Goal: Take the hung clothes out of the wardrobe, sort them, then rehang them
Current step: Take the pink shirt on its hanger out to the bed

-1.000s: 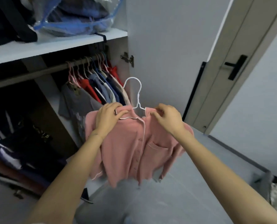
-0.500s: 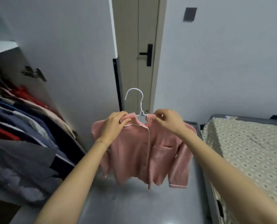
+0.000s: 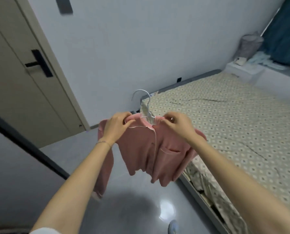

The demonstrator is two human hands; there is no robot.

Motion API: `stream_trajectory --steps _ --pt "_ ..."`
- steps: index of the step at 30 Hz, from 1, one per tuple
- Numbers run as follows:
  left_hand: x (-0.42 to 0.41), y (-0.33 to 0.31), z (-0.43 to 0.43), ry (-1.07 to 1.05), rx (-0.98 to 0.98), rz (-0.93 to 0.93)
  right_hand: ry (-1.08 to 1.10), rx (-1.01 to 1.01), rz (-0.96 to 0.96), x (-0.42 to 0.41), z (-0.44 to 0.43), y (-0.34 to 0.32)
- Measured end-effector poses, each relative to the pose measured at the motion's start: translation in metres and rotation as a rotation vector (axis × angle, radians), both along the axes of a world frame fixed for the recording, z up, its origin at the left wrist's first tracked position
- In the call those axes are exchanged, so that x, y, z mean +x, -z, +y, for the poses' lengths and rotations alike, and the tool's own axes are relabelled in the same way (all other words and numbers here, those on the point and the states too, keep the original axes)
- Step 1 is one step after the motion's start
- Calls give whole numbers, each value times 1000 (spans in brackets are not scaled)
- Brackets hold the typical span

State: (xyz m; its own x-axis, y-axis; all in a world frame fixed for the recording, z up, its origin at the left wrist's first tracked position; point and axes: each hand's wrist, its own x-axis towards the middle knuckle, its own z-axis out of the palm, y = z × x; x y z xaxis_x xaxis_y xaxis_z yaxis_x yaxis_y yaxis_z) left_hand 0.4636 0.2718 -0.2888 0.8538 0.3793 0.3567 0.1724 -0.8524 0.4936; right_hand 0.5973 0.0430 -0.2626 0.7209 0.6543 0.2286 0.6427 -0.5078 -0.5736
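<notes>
A small pink button-up shirt (image 3: 146, 149) with white piping and a chest pocket hangs on a white wire hanger (image 3: 146, 105), held up in the air in front of me. My left hand (image 3: 117, 125) grips the shirt's left shoulder at the collar. My right hand (image 3: 176, 125) pinches the right shoulder next to the hanger's neck. The hook points up, free of any rail. The shirt hangs over the grey floor, just left of the bed's corner. The wardrobe is out of view.
A bed (image 3: 234, 125) with a dotted beige sheet fills the right side, its grey frame edge near my right arm. A beige door (image 3: 22, 78) with a black handle stands at the left. A dark panel edge (image 3: 27, 146) crosses the lower left. Glossy grey floor (image 3: 137, 208) lies below.
I have turned right, away from the wardrobe, carrying the pink shirt on its hanger in both hands. The hung clothes have left the view and the bed has come in.
</notes>
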Motion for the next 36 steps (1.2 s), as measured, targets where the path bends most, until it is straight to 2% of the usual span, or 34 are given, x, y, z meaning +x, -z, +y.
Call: stream_trajectory --steps 5,14,25,36 --pt "81 6 -56 150 39 43 231 -1 38 33 -81 3" --pt "224 1 -183 445 -27 70 574 -38 68 109 -218 10" --pt "367 30 -331 737 -95 102 821 -31 118 173 -361 34" --pt "531 85 -430 967 -83 235 1011 -37 220 283 -444 93"
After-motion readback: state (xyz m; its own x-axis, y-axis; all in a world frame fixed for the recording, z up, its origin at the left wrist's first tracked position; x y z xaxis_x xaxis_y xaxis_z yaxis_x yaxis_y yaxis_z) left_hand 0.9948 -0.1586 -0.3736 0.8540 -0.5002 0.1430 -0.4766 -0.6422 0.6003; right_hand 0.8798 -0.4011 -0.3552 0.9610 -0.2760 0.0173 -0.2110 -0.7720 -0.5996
